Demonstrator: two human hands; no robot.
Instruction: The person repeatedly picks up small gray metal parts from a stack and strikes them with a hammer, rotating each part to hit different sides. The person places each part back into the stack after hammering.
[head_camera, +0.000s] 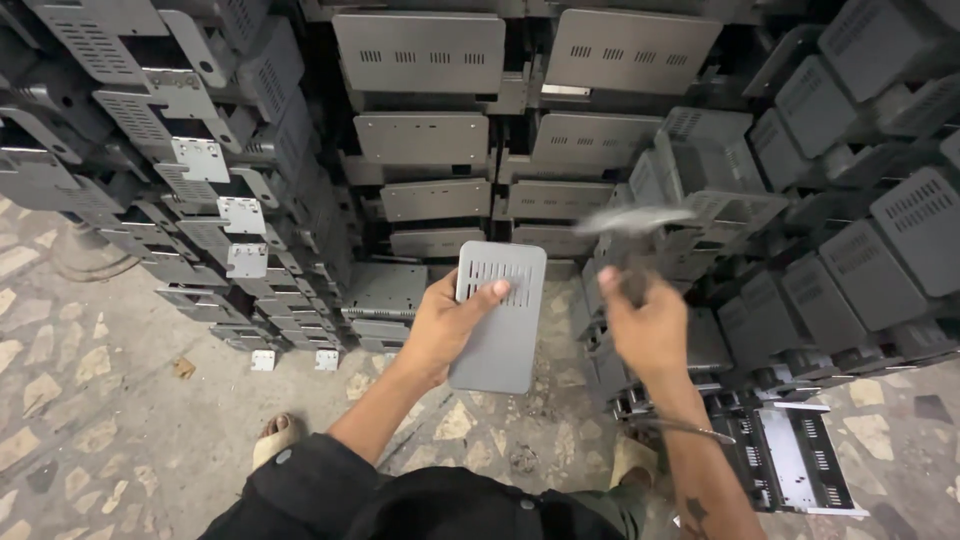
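Observation:
My left hand grips a flat grey metal cover panel with a row of vent slots near its top, held upright in front of me. My right hand is closed around the handle of a hammer, whose head is raised and blurred just right of the panel. The hammer head is apart from the panel. A thin bracelet circles my right wrist.
Tall stacks of grey metal casings rise in front, at the left and at the right. An open casing lies on the stone-patterned floor at the right. My sandalled feet show below.

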